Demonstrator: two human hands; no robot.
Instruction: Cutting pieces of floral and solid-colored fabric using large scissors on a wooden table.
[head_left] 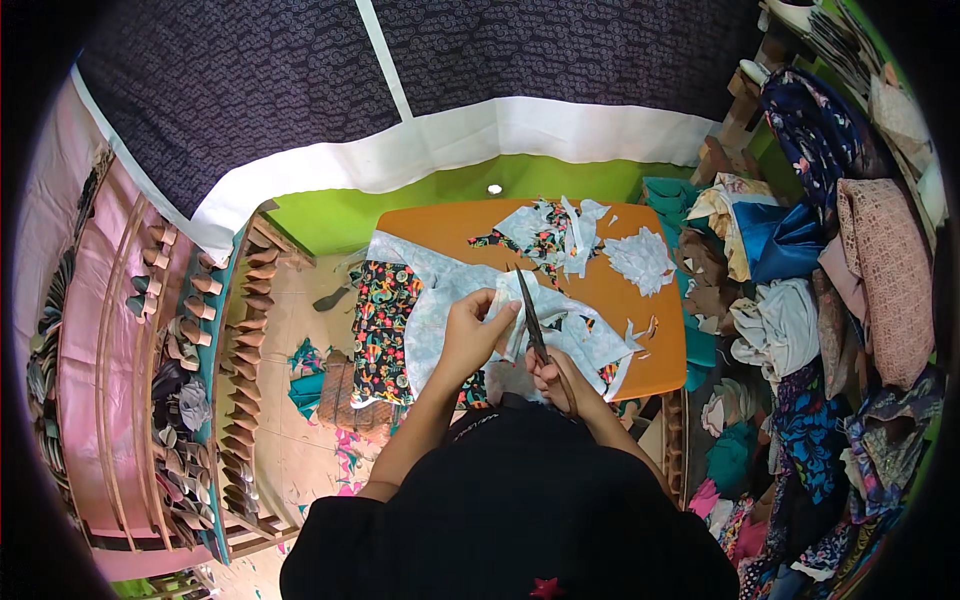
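My left hand (468, 332) pinches a small cut piece of whitish fabric (514, 292) between thumb and fingers. Wrapped round the handles of a pair of dark metal scissors (531, 318) is my right hand (560, 376), their blades pointing away from me beside that piece. The blades look nearly together. Under both hands a large cloth (440, 290) is spread over the orange table (655, 345), pale side up. At the left its black face with a colourful print (384, 325) shows, hanging over the edge. My body hides the table's near side.
Cut scraps (560, 235) and a pile of white pieces (640, 262) lie on the table's far part. Wooden racks of shoe forms (245, 375) stand at left, folded fabrics (780, 320) are heaped at right. A brown bundle (345, 398) and scraps lie on the floor.
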